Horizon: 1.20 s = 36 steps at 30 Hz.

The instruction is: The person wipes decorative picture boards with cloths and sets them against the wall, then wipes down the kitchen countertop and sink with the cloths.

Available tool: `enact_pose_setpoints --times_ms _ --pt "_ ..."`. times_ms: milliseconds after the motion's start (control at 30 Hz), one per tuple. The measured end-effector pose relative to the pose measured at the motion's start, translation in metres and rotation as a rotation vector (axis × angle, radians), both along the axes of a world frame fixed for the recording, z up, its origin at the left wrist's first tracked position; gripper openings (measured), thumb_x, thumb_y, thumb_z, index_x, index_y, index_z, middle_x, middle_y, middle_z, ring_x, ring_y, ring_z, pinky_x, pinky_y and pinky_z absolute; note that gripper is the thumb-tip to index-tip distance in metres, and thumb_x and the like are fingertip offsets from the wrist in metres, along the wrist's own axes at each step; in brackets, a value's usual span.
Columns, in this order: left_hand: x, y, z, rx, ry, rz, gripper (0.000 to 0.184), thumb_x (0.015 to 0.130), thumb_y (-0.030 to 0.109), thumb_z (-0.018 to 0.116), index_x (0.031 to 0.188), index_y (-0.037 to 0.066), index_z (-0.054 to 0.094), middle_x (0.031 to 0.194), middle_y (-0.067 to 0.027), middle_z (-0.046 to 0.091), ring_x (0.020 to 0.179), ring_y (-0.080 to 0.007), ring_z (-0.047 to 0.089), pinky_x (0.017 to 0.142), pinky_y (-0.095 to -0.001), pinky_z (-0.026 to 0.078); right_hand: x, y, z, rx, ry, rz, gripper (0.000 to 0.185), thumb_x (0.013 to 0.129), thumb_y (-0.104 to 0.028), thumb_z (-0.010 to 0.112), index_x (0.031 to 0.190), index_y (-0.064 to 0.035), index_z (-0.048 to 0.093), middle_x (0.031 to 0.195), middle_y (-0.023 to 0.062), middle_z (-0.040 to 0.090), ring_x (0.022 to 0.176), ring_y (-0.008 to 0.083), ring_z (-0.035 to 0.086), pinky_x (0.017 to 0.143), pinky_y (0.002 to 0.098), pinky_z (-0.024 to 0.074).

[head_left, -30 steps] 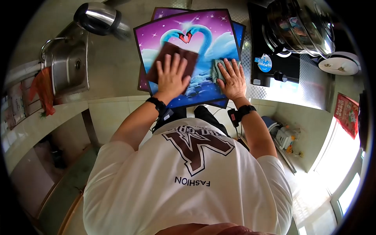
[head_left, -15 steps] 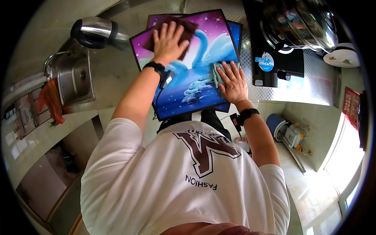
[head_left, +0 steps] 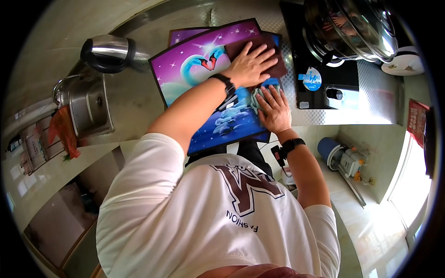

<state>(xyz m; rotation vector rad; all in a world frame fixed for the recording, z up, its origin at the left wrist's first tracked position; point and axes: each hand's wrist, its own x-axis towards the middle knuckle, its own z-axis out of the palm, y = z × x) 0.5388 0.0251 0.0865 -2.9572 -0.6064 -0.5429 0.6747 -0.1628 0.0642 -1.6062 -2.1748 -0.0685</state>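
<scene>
A picture panel (head_left: 214, 134) with two swans, a purple sky and a dark border lies on the counter. My left hand (head_left: 251, 66) presses flat on a dark brown cloth (head_left: 235, 49) at the panel's upper right, fingers spread. Just below it, my right hand (head_left: 275, 111) rests with fingers stretched out over a grey-green cloth (head_left: 255, 100) by the panel's right edge. The two hands are close together, and my left forearm crosses the picture, hiding part of it. Edges of further panels (head_left: 180, 35) show beneath the swan picture.
An electric kettle (head_left: 109, 53) and a steel sink (head_left: 90, 109) are on the left. A black cooktop (head_left: 320, 92) with a large steel pot (head_left: 354, 30) stands on the right. An orange-red bag (head_left: 63, 132) hangs near the sink, and a blue bucket (head_left: 328, 148) sits below the counter.
My left hand has slid the brown cloth rightward and slightly down, from upper left to upper right, uncovering the swans' heads. My right hand stays near the right edge on the green cloth.
</scene>
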Motion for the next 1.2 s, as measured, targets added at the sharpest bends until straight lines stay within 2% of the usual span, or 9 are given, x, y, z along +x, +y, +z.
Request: enact_pose_setpoints --times_ms 67,267,533,667,767,900,1033,1067,1200 --pt "0.011 0.02 0.0 0.022 0.044 0.168 0.066 0.098 0.057 0.051 0.153 0.021 0.045 0.163 -0.0071 0.037 0.152 -0.0303 0.029 0.122 -0.0591 0.017 -0.008 0.002 -0.001 -0.026 0.021 -0.018 0.054 0.082 -0.027 0.072 0.135 -0.0211 0.064 0.148 0.0042 0.055 0.143 0.031 0.044 0.119 0.0534 0.0318" --pt "-0.012 0.065 0.001 -0.016 -0.007 0.526 0.069 0.101 0.058 0.043 0.157 0.019 0.038 0.167 -0.0067 0.028 0.155 -0.0286 0.021 0.124 -0.0574 0.013 -0.003 0.003 0.003 -0.045 0.007 -0.057 0.057 0.084 -0.027 0.07 0.141 -0.023 0.06 0.153 0.0035 0.051 0.145 0.0314 0.041 0.12 0.0532 0.0293" --pt "-0.184 0.038 0.001 -0.064 0.082 0.888 0.077 0.101 0.061 0.041 0.162 0.015 0.026 0.169 -0.0105 0.021 0.156 -0.0323 0.016 0.124 -0.0571 0.011 -0.001 0.0 0.01 -0.032 -0.023 -0.112 0.057 0.088 -0.03 0.068 0.144 -0.0238 0.057 0.155 0.0022 0.048 0.147 0.0303 0.038 0.123 0.052 0.024" --pt "-0.235 -0.01 -0.017 -0.026 0.013 0.778 0.071 0.101 0.052 0.047 0.158 0.011 0.034 0.167 -0.0138 0.025 0.154 -0.0343 0.02 0.124 -0.0561 0.012 -0.004 -0.003 0.005 -0.032 -0.051 -0.141 0.055 0.091 -0.033 0.064 0.145 -0.026 0.055 0.156 0.0018 0.046 0.148 0.029 0.035 0.124 0.0511 0.0221" --pt "-0.25 -0.09 -0.03 -0.077 0.056 0.566 0.073 0.095 0.042 0.061 0.156 0.008 0.038 0.164 -0.0172 0.029 0.152 -0.0395 0.025 0.123 -0.057 0.015 -0.003 -0.006 0.002 -0.018 -0.089 -0.151 0.055 0.094 -0.036 0.062 0.147 -0.0262 0.053 0.158 0.001 0.044 0.149 0.0284 0.034 0.124 0.0503 0.0215" --pt "-0.255 -0.202 -0.053 -0.222 0.14 0.452 0.074 0.09 0.042 0.067 0.151 0.007 0.045 0.163 -0.0167 0.032 0.152 -0.0378 0.025 0.123 -0.0581 0.014 -0.004 -0.003 0.006 -0.014 -0.123 -0.151 0.054 0.095 -0.037 0.06 0.147 -0.0263 0.053 0.158 0.0016 0.044 0.15 0.0283 0.033 0.124 0.0504 0.0215" --pt "-0.216 -0.248 -0.058 -0.22 0.154 0.366 0.074 0.084 0.045 0.074 0.145 0.009 0.053 0.16 -0.014 0.038 0.151 -0.0358 0.028 0.121 -0.0588 0.018 -0.005 -0.005 0.0 0.001 -0.138 -0.15 0.054 0.095 -0.037 0.059 0.148 -0.0263 0.053 0.158 0.0024 0.044 0.149 0.0297 0.033 0.123 0.051 0.0226" --pt "-0.197 -0.249 -0.057 -0.229 0.082 0.304 0.074 0.083 0.039 0.075 0.145 0.006 0.052 0.16 -0.016 0.038 0.15 -0.0373 0.029 0.121 -0.0592 0.018 -0.005 -0.006 -0.002 0.002 -0.145 -0.138 0.054 0.095 -0.037 0.059 0.148 -0.0263 0.053 0.158 0.0024 0.044 0.149 0.0297 0.033 0.123 0.051 0.0226" --pt "-0.1 -0.241 -0.033 -0.22 0.047 0.211 0.067 0.088 0.043 0.07 0.145 0.011 0.054 0.158 -0.0118 0.042 0.149 -0.0334 0.032 0.122 -0.0555 0.02 -0.003 -0.007 -0.01 0.016 -0.15 -0.127 0.053 0.097 -0.036 0.057 0.149 -0.0259 0.051 0.159 0.0028 0.042 0.15 0.0307 0.032 0.123 0.052 0.0228"
